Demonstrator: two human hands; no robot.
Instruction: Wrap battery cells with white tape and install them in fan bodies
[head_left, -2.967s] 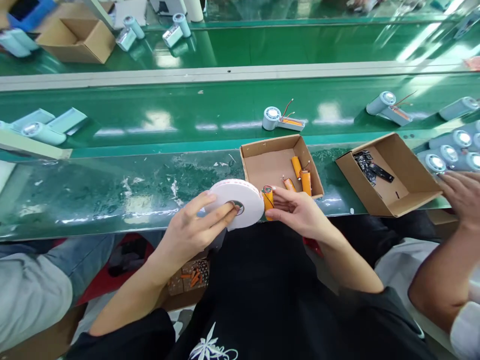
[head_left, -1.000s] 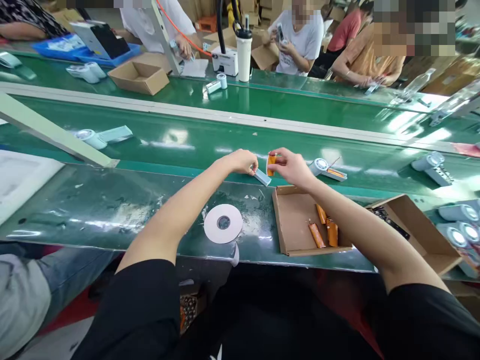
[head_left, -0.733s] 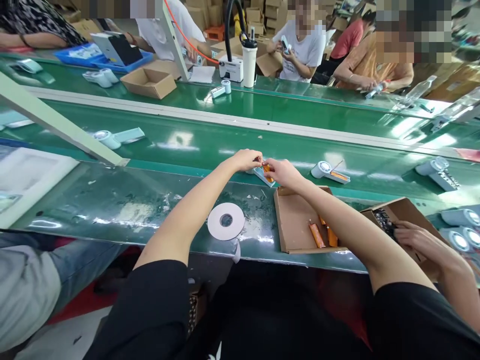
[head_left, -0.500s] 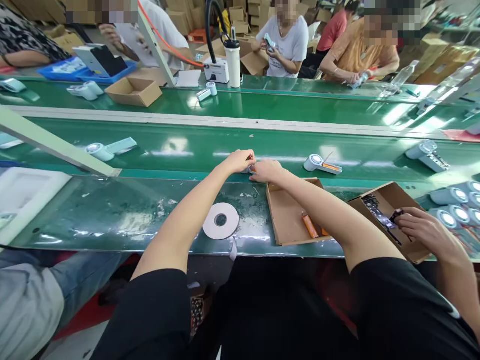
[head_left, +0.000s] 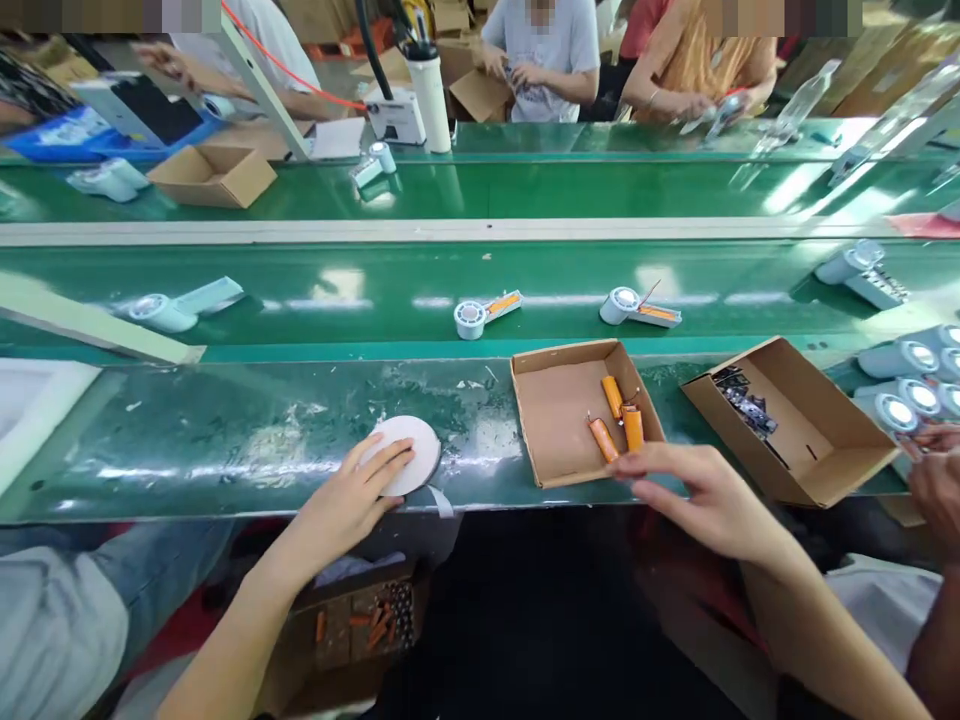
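Note:
My left hand [head_left: 349, 505] lies with its fingers stretched over a flat white roll of tape [head_left: 421, 455], whose loose end [head_left: 441, 502] hangs over the bench edge. The fingers cover the roll's centre. My right hand [head_left: 690, 490] is open, thumb apart from the fingers, at the near right corner of a shallow cardboard box [head_left: 551, 415]. Its fingertips are close to several orange cylindrical batteries [head_left: 602, 440] with short wires in the box. Beyond, on the green belt, rests a light-blue device [head_left: 470, 319] with a round head and an orange battery in its handle.
Another such device [head_left: 621, 305] sits to the right on the belt. A second cardboard box [head_left: 840, 440] holds small dark parts. Several blue cylinders [head_left: 896, 405] stand near a co-worker's hand [head_left: 937, 480]. A slanted metal post [head_left: 90, 320] crosses the left side.
Both hands have left the device on the belt and drawn back towards me, left onto the tape roll, right to the battery box. The co-worker's hand has left the dark-parts box.

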